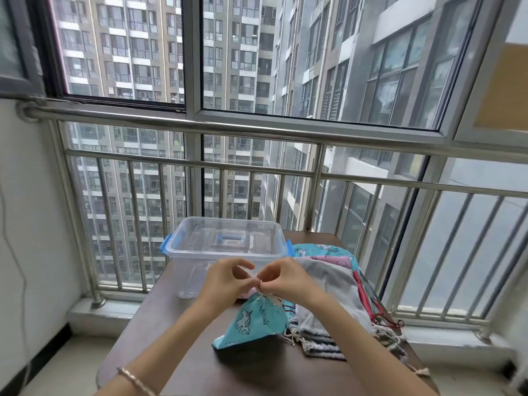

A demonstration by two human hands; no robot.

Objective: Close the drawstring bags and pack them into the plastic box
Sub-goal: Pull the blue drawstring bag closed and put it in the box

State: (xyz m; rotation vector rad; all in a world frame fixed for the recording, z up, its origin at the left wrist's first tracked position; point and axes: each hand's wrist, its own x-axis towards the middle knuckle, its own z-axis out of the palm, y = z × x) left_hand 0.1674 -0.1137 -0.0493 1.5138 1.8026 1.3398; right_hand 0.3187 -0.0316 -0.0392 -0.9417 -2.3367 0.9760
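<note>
Head view looks down at a brown table (160,338) set against a balcony railing, where both hands meet over one turquoise unicorn-print drawstring bag (254,321). The left hand (225,281) and the right hand (285,278) each pinch narrowly at the bag's gathered neck, fingertips nearly touching; the cords themselves are too fine to make out. The neck looks cinched, so this bag seems to be at the closing or knotting step, and it stands on the table just in front of the clear plastic box (228,254). The box, with blue latches, is open at the top, and its lid appears through the clear walls. I can make out no bag in it, though a pink patch by the left hand may lie against its near wall. Just right of the hands lies a loose pile of fabric bags (334,284), grey, pink, turquoise and striped, with drawstrings trailing. By this showing the task is early: one bag nearly closed, the pile left to close, and the packing yet to do.
</note>
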